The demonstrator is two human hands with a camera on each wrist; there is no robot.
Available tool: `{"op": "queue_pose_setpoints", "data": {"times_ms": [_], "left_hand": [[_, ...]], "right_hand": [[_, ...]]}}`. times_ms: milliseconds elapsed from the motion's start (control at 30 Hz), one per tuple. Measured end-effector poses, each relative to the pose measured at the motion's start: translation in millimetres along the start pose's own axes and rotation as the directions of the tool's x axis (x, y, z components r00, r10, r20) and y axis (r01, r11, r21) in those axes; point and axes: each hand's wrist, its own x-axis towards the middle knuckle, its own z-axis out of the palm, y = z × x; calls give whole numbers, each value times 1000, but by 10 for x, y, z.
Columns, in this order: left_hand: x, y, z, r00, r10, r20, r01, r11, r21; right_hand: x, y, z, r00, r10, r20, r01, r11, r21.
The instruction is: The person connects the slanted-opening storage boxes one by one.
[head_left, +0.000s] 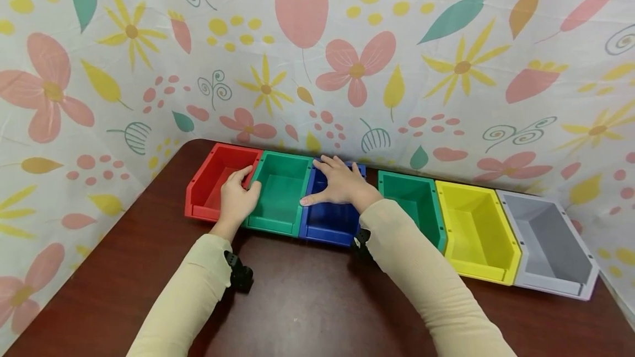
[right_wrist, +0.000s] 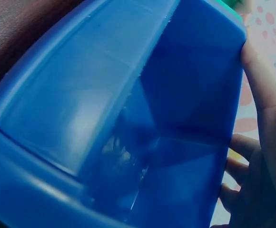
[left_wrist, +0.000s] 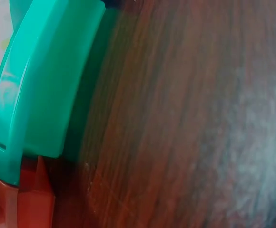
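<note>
Row of bins: both hands at the left-hand group, spacing liable to disturbance

The left hand (head_left: 238, 197) lies where the red bin (head_left: 200, 211) meets the left green bin (head_left: 270, 226); its fingers are bent over the adjoining rims, though whether they pinch a wall cannot be told. The right hand (head_left: 339, 183) is spread across the blue bin (head_left: 327, 234), fingers extended to its back rim and thumb at its left edge. These three bins stand side by side on the bench (head_left: 297, 302). A gap separates the blue bin from the second green bin (head_left: 409, 203), followed by the yellow bin (head_left: 481, 272) and grey bin (head_left: 550, 282).

Risks, in my judgement: uneven pressure from the hands could skew the group; a sideways push could trap a fingertip between walls; a pull on the back rim could tip the blue bin forward.

Materials: bins appear smooth, glossy moulded plastic, with angled sides and low front lips. The bench has reddish-brown wood grain with a sheen. The printed sheet (head_left: 357, 70) behind is creased, apparently thin.
</note>
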Motion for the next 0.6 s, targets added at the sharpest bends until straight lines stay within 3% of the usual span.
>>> {"op": "queue_pose_setpoints", "data": {"times_ms": [133,333,467,600], "left_hand": [[1,53,-5,1000,0,13,0,1000,7],[-33,14,-9,999,-6,32,5,999,38],[-48,1,-12,999,-7,52,4,998,55],[-49,33,-25,997,17,82,-26,994,105]], "right_hand": [[-36,25,19,1000,12,0,-12,999,-40],[-56,95,181,999,-21,-37,18,996,-88],[-95,146,195,994,-61,-93,64,997,33],[-175,236,117,985,-78,-157,106,979,176]]}}
